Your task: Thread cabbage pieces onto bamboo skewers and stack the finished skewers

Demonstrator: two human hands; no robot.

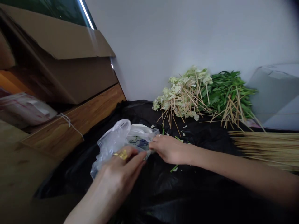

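My left hand (121, 171), with a gold ring on one finger, is closed on a clear plastic bag (114, 141) that wraps a white bowl (141, 129) with a blue pattern. From the right, my right hand (169, 148), wearing a thin ring, pinches the same bag at the bowl's near edge. The bag and bowl rest on a black plastic sheet (168, 186) spread over the work surface.
At the back lie a pile of pale cabbage pieces on skewers (184, 91) and a pile of green leafy skewers (227, 90). A bundle of bare bamboo skewers (268, 146) lies at the right. A cardboard box (70, 62) and wooden board (72, 121) stand at the left.
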